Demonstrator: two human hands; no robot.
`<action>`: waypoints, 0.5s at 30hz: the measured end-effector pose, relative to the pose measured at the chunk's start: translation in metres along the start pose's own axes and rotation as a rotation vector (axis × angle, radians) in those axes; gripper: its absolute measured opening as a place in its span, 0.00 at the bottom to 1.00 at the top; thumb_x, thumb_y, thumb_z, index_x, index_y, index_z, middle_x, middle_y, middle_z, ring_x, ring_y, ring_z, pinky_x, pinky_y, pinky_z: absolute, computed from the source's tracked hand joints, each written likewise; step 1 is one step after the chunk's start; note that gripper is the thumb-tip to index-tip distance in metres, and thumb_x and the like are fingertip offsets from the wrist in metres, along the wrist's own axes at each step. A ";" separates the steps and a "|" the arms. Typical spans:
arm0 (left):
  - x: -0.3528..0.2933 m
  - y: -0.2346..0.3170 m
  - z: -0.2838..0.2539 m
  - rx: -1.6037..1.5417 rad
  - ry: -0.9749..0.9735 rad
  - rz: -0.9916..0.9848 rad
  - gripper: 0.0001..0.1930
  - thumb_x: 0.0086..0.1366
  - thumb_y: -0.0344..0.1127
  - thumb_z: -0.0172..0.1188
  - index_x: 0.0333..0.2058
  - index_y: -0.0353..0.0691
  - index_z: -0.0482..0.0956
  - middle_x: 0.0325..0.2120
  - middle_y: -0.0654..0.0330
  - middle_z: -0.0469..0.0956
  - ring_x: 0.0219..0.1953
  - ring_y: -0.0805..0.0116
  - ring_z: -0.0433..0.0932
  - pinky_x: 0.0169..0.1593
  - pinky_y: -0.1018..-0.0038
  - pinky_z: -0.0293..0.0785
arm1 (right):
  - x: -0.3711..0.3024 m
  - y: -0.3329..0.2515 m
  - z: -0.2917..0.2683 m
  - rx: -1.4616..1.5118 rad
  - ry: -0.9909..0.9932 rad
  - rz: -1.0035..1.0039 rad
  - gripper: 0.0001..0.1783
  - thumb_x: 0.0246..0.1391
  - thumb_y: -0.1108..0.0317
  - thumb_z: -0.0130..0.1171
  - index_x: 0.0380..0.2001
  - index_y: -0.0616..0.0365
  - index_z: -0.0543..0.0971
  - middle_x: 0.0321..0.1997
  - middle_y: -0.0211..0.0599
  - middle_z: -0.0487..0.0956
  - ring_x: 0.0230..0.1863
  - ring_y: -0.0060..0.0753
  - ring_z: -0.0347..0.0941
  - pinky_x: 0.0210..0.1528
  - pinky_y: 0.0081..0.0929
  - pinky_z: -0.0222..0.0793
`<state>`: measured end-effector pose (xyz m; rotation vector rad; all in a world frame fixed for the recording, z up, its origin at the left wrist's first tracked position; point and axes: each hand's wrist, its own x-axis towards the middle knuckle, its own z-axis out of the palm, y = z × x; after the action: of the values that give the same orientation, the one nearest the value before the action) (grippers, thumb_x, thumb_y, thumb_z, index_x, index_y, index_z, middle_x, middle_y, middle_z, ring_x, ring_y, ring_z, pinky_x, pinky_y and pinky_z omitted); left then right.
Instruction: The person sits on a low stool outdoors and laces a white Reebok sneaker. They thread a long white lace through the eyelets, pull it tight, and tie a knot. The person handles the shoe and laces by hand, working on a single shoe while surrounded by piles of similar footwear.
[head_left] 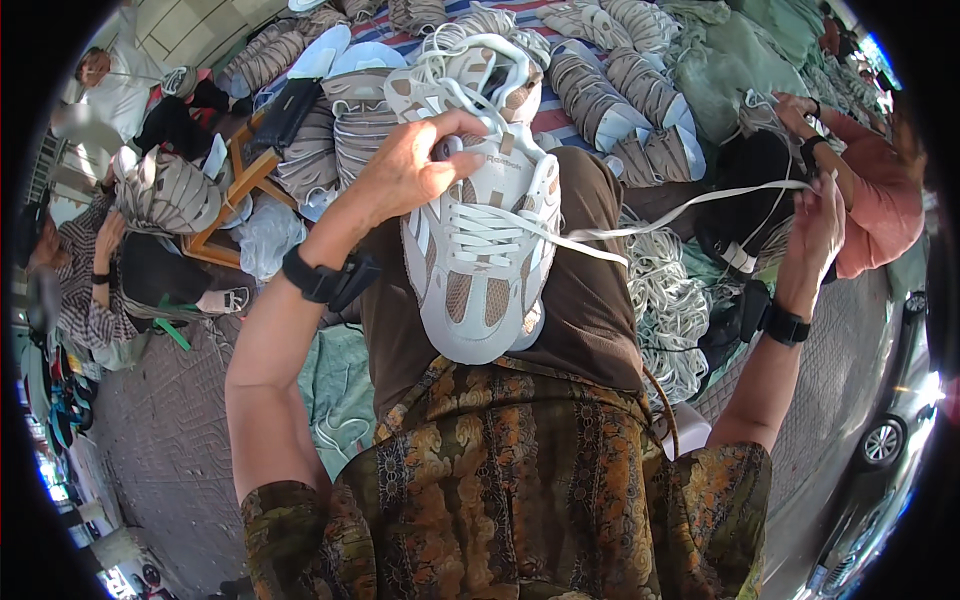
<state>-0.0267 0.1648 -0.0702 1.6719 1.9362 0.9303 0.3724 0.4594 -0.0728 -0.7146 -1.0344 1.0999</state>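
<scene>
Grips the shoe (483, 325) by its tongue (500, 180), left hand (415, 165) at eleven o'clock; pinches a flat white lace (740, 190) in the right hand (820, 225) at three. Rests over the lap (595, 300), toe (470, 343) at six: already laced low, seemingly unthreaded at the upper eyelets (547, 172). Shows smooth grey panels, brownish mesh (459, 297), rounded front.
</scene>
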 end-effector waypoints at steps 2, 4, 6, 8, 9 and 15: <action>0.000 -0.016 0.004 -0.057 0.019 0.045 0.22 0.63 0.45 0.59 0.47 0.33 0.77 0.44 0.53 0.81 0.49 0.65 0.76 0.57 0.69 0.67 | -0.016 -0.001 0.000 -0.262 -0.033 -0.180 0.10 0.64 0.68 0.57 0.42 0.63 0.81 0.35 0.28 0.78 0.33 0.17 0.69 0.38 0.18 0.67; 0.000 -0.021 0.010 -0.106 0.051 0.092 0.22 0.63 0.46 0.59 0.48 0.34 0.77 0.44 0.54 0.80 0.49 0.66 0.75 0.57 0.69 0.67 | -0.050 0.006 0.012 -0.432 -0.280 -0.305 0.08 0.63 0.70 0.56 0.39 0.62 0.81 0.36 0.29 0.78 0.36 0.18 0.70 0.42 0.19 0.66; -0.005 -0.023 0.013 -0.161 0.068 0.038 0.22 0.63 0.46 0.60 0.48 0.34 0.76 0.44 0.55 0.79 0.50 0.67 0.74 0.57 0.70 0.67 | -0.111 0.010 0.047 -0.561 -0.543 -0.398 0.09 0.61 0.75 0.53 0.38 0.61 0.82 0.40 0.33 0.80 0.42 0.22 0.74 0.46 0.20 0.68; -0.011 -0.028 0.017 -0.115 0.125 0.047 0.22 0.64 0.46 0.59 0.48 0.34 0.76 0.44 0.56 0.78 0.50 0.68 0.73 0.57 0.71 0.66 | -0.162 0.021 0.089 -0.671 -0.769 -0.549 0.09 0.47 0.78 0.63 0.34 0.57 0.82 0.42 0.36 0.80 0.43 0.37 0.75 0.49 0.32 0.69; -0.014 -0.028 0.019 -0.116 0.137 0.028 0.21 0.64 0.46 0.59 0.47 0.34 0.75 0.44 0.56 0.78 0.49 0.68 0.73 0.57 0.71 0.66 | -0.183 0.023 0.109 -0.609 -0.859 -0.568 0.09 0.46 0.78 0.64 0.33 0.57 0.82 0.41 0.34 0.79 0.43 0.40 0.74 0.48 0.34 0.68; -0.021 -0.034 0.027 -0.053 0.245 0.109 0.19 0.65 0.42 0.58 0.48 0.36 0.74 0.44 0.55 0.77 0.48 0.64 0.74 0.57 0.71 0.66 | -0.230 0.027 0.171 -0.697 -1.023 -0.800 0.08 0.44 0.73 0.62 0.32 0.55 0.80 0.40 0.32 0.73 0.45 0.42 0.67 0.47 0.41 0.61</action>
<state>-0.0274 0.1483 -0.1153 1.7148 1.9682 1.2692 0.1810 0.2469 -0.1020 -0.1366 -2.3812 0.3066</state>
